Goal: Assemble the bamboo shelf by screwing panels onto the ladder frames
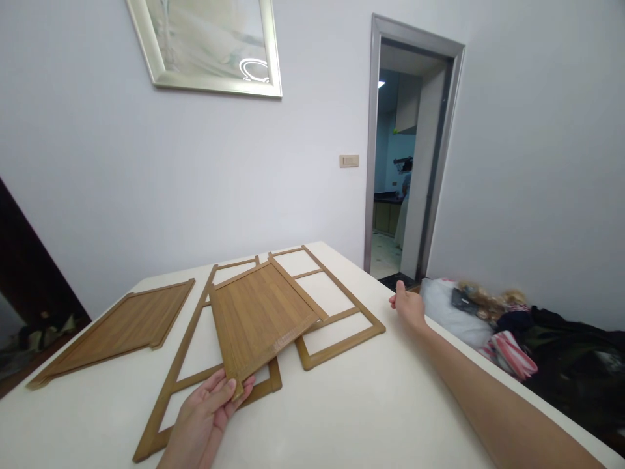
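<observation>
My left hand (pixel 208 407) pinches the near corner of a slatted wooden panel (pixel 263 309), thumb on top and fingers beneath. That panel is tilted, with its near corner raised, and it overlaps two open wooden frames on the white table (pixel 322 417). The left frame (pixel 188 339) has crossbars and runs under the panel and near my left hand. Right of the panel lies the other frame (pixel 346 286), also with crossbars. My right hand (pixel 407 305) is over the table's right edge, fingers curled and thumb up; nothing shows in it.
Another wooden panel (pixel 127 322) lies on the left part of the table. Beyond the right edge are a white pillow-like bundle (pixel 452 316), stuffed toys (pixel 488 301) and dark cloth (pixel 566 358). A doorway (pixel 415 163) opens in the wall behind, near a framed picture (pixel 215 85).
</observation>
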Demonstrator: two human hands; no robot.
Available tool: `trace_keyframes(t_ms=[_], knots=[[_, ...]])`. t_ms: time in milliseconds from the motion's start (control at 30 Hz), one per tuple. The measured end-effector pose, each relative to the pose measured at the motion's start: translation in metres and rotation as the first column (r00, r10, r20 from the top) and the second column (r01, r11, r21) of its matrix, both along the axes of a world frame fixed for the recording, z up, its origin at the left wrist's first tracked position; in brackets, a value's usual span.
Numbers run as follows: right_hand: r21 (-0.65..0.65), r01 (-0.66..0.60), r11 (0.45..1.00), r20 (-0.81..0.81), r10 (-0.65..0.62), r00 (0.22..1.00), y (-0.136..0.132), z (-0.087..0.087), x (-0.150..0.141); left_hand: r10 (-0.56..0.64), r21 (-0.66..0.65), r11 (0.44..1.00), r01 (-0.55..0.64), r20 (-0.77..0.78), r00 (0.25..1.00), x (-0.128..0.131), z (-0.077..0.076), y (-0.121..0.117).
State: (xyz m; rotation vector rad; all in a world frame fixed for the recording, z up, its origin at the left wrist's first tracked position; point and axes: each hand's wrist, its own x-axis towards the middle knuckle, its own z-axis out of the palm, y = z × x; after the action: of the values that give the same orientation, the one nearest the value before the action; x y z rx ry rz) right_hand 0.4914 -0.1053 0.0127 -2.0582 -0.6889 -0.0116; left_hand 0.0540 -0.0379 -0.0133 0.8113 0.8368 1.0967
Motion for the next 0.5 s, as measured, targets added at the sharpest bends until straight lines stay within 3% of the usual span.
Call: trace_keyframes(t_ms=[267,500], knots=[[0.007,0.014,1.000,0.123,-0.014,0.992,0.004,-0.007,-0.016,0.006,0.023,1.000,-0.006,0.008,1.000,-0.001,-0.002,0.001],[-0.196,0.030,0.980,0.133,-0.003,0.991,-0.002,-0.007,0.001,0.003,0.004,1.000,-0.003,0.009,1.000,0.000,0.003,-0.002]])
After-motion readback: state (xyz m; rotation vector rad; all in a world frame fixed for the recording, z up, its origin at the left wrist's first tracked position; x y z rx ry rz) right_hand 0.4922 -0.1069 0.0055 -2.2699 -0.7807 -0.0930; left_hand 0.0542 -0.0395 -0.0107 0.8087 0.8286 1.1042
